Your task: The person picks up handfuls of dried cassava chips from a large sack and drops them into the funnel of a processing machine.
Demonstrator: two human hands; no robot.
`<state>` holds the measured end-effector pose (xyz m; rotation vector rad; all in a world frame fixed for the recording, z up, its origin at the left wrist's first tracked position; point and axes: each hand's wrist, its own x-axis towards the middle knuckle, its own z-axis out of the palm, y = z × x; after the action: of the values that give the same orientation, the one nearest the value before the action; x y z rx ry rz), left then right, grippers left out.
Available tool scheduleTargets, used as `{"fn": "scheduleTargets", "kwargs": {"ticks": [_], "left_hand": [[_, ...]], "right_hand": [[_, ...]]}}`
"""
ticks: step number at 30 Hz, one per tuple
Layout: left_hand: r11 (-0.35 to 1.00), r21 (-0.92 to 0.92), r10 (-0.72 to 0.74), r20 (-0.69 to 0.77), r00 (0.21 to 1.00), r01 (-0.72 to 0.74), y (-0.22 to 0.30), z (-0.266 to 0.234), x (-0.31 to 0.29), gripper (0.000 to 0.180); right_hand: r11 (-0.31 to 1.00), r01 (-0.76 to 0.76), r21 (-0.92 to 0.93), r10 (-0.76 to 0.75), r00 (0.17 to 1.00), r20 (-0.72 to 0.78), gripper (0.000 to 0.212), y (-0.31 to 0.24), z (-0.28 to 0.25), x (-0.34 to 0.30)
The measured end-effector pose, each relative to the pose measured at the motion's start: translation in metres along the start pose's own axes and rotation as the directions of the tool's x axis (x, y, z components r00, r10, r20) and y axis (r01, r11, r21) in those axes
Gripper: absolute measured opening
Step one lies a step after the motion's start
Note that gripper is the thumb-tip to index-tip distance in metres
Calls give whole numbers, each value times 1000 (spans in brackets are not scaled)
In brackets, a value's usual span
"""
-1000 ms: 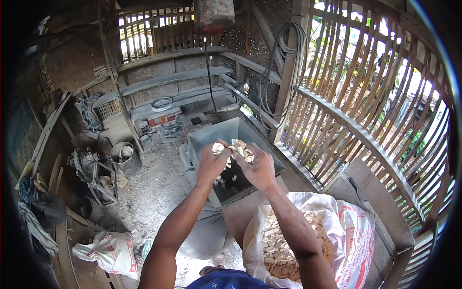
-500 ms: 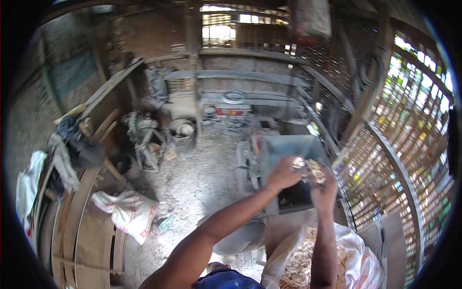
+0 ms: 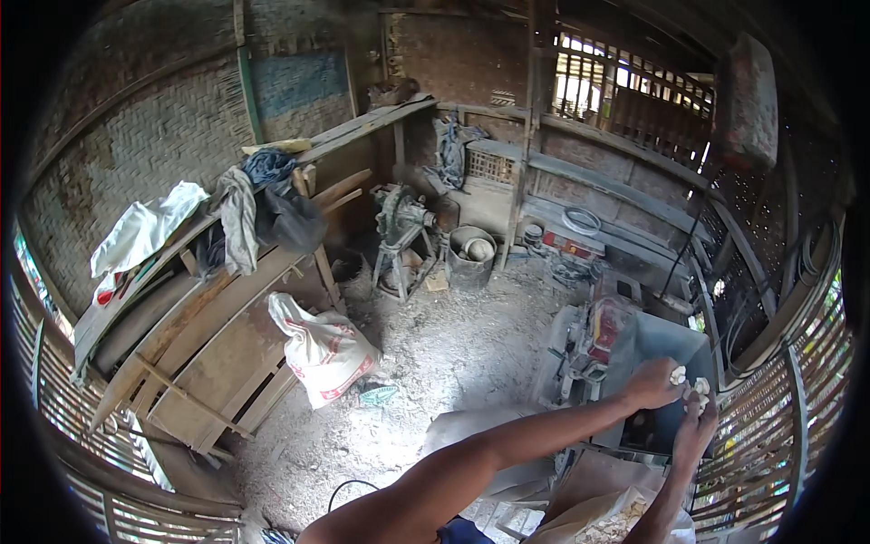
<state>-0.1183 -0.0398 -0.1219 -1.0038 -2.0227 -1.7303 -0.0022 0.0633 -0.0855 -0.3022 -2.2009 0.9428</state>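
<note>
While gripping pale chips [image 3: 701, 388] in both hands, holding them just above the mouth of a blue-grey metal hopper [image 3: 675, 338], lower right. Bunching the left hand [image 3: 654, 384] narrow around a small piece, leaving one end poking out past the fingertips. Curling the right hand [image 3: 693, 431] around a few more, likewise narrow. Holding both hands close together, pieces facing inward; not being able to tell whether actually touching. Probably gripping tightly because of dealing with small, brittle-looking bits, and probably hovering there for catching crumbs inside the hopper instead of on the floor [image 3: 435, 340].

Moving outward: seeing a white sack [image 3: 575, 519] with more chips beside and below the right forearm, presumably for easy reaching; losing its lower part past the frame edge. Noting a brown panel [image 3: 594, 480] between sack and hopper, perhaps for bridging the gap. Spotting a machine part with red [image 3: 598, 326] right beside the hopper.

Further off, finding a slumped white sack with red print [image 3: 331, 358] near leaning boards [image 3: 217, 363], a grey cloth [image 3: 237, 222] draping over a ledge, likely for avoiding dust below, and a metal bucket [image 3: 469, 272] beside a small machine on a stand [image 3: 403, 218].
</note>
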Motion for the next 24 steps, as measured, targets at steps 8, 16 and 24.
{"fn": "scheduleTargets", "kwargs": {"ticks": [8, 16, 24], "left_hand": [[999, -16, -41, 111, 993, 43, 11, 3, 5, 8], [987, 154, -72, 161, 984, 47, -4, 18, 6, 18], [972, 229, -105, 191, 976, 60, -1, 26, 10, 23]], "right_hand": [[978, 210, 6, -210, 976, 64, 19, 10, -3, 4], [975, 172, 137, -189, 974, 121, 23, 44, 4, 17], [978, 202, 54, -208, 968, 143, 22, 70, 2, 33]]}}
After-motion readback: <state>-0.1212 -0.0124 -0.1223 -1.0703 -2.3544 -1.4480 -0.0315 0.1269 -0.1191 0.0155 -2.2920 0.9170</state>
